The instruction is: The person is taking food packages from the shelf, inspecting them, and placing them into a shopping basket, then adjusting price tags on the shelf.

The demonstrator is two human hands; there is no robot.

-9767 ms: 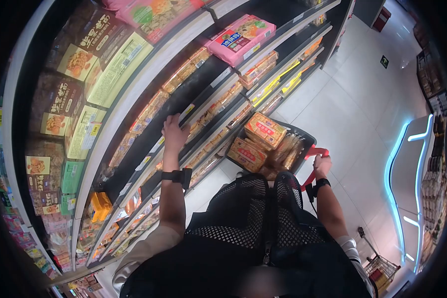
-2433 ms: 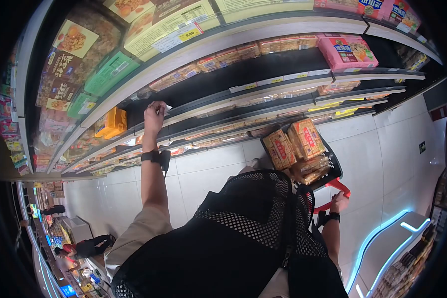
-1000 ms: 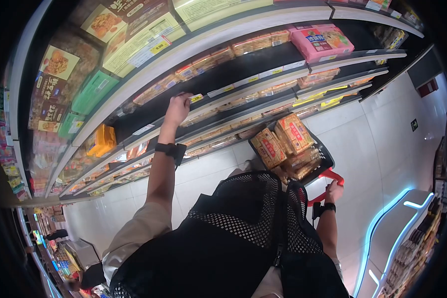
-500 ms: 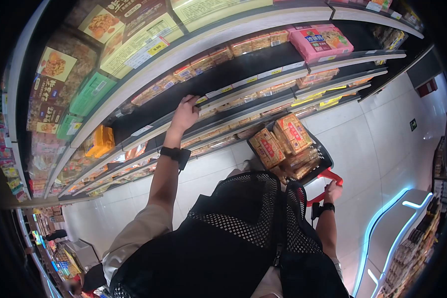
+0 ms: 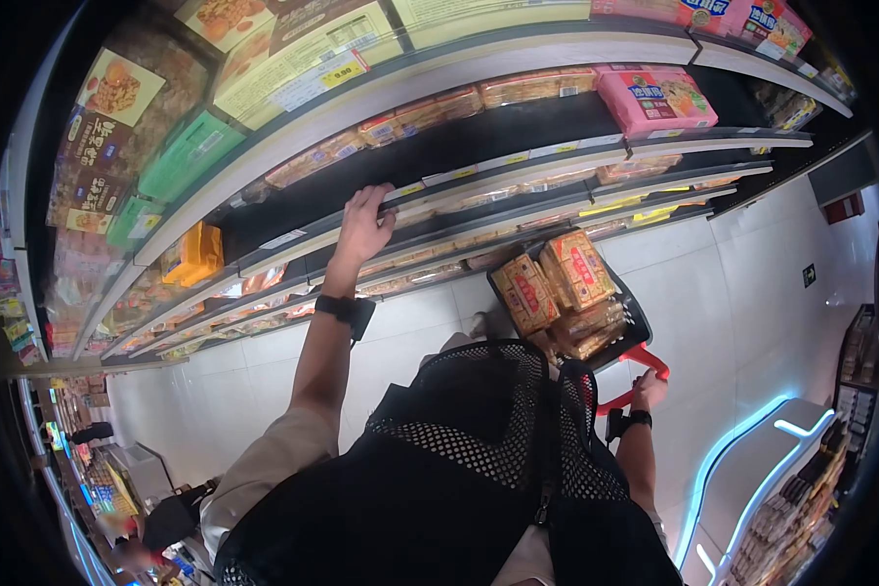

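My left hand (image 5: pixel 366 223) is at the front edge of the dark shelf (image 5: pixel 400 156), its fingers loosely bent over the edge and its thumb set apart from them. I cannot tell whether it grips the edge strip or only rests on it. A row of price labels (image 5: pixel 451 178) runs along this edge, just beside my fingertips.

My right hand (image 5: pixel 651 389) is closed around the red handle (image 5: pixel 657 362) of the black basket (image 5: pixel 639 314). The basket is near the shelving, above the pale tiled floor (image 5: pixel 762 293). Inside it, two orange packs with red labels (image 5: pixel 578 269) lie tilted on top, next to clear-wrapped packs (image 5: pixel 593 329).

On the same shelf, a pink package (image 5: pixel 654 101) is positioned well apart from my left hand, and an orange package (image 5: pixel 192 256) is located toward the opposite end. Wrapped packs (image 5: pixel 425 115) form a line along the back.
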